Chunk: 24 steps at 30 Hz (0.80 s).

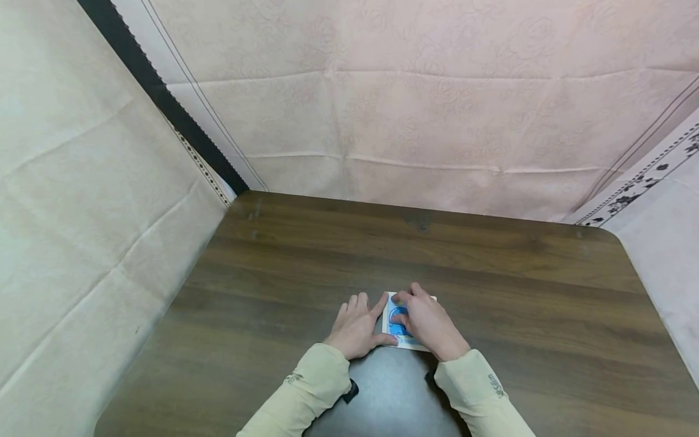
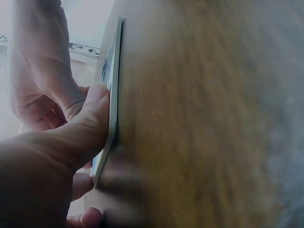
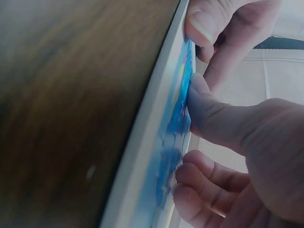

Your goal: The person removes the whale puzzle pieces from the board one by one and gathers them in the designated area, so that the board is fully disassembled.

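A small flat board (image 1: 398,340) with a blue picture and a pale border lies on the wooden table. My left hand (image 1: 354,328) is at its left side: the thumb presses on the near left part, and the index finger reaches the far left corner. The left wrist view shows the left thumb (image 2: 97,102) on the board's rim. My right hand (image 1: 431,320) bends over the picture from the right, thumb and index finger apart. In the right wrist view, the right thumb (image 3: 204,102) and fingertips touch the blue picture (image 3: 171,137); no separate object shows between them.
The brown wooden table (image 1: 306,255) extends around the board. Pale patterned cloth (image 1: 437,121) hangs behind it, with more cloth at both sides. A grey rounded surface (image 1: 393,394) lies between the forearms at the near edge.
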Available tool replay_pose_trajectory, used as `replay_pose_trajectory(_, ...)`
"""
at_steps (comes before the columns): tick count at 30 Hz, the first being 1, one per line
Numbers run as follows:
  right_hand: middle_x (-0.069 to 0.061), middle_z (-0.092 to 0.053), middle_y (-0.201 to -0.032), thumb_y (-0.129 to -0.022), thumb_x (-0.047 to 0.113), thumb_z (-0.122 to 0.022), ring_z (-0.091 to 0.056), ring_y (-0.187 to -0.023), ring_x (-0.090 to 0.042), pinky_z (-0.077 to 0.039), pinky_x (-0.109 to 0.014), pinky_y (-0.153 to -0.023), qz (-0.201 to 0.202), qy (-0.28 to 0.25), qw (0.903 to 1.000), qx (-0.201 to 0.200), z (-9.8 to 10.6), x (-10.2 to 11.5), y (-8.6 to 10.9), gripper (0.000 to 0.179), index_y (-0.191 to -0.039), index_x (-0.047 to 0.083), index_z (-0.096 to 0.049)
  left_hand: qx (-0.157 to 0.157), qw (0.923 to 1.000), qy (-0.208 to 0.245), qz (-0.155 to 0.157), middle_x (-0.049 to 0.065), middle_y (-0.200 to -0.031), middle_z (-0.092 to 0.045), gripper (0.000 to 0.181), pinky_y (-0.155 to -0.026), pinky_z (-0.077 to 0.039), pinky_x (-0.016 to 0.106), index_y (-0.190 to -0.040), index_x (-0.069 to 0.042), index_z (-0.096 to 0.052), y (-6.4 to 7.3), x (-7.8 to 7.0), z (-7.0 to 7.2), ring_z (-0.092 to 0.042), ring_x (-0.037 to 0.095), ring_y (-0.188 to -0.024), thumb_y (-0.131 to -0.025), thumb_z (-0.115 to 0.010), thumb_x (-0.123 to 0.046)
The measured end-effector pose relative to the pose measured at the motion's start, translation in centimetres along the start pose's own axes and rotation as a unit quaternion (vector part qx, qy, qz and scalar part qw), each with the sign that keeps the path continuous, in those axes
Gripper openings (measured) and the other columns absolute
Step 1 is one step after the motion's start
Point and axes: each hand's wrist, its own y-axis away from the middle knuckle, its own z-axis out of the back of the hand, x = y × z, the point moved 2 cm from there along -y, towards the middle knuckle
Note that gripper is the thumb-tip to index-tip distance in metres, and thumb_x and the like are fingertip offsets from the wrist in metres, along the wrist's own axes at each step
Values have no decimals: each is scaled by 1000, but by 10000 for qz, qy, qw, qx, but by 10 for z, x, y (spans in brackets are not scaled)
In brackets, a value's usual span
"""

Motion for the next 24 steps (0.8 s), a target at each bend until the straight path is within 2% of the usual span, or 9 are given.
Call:
replay_pose_trajectory(5,-6,-52,-96,-80,29,-79,-53,-73,-17,-53,-37,-76,-11,-145,9999,-24,0,0,0,44,-116,7,-69,-21,10000,-28,2,1,-89,-35,94,-68,-27,27,-154,-23,-30,1,0,2,-32,16,-79,-79,-56,-74)
replay_pose_trajectory(11,-6,-53,-99,-80,28,-80,-54,-76,-19,-53,-39,-80,-230,-294,9993,25,1,0,1,44,-114,4,-67,-2,10000,12,14,1,-89,-36,93,-67,-27,27,-153,-23,-32,0,-1,2,-32,16,-80,-79,-58,-73)
replay_pose_trajectory(19,-9,-55,-101,-80,29,-80,-55,-78,-20,-53,-41,-82,-200,-55,9998,46,2,3,-2,45,-114,3,-68,15,10000,9,-2,2,-90,-37,93,-67,-27,27,-153,-23,-31,0,0,2,-32,17,-79,-79,-58,-73)
replay_pose_trajectory(24,-9,-55,-101,-78,28,-81,-55,-79,-22,-53,-43,-82,-304,-120,9994,107,2,2,-5,44,-113,4,-66,39,10000,44,-4,2,-91,-38,93,-68,-28,27,-153,-23,-31,-1,0,2,-33,17,-80,-79,-59,-72)
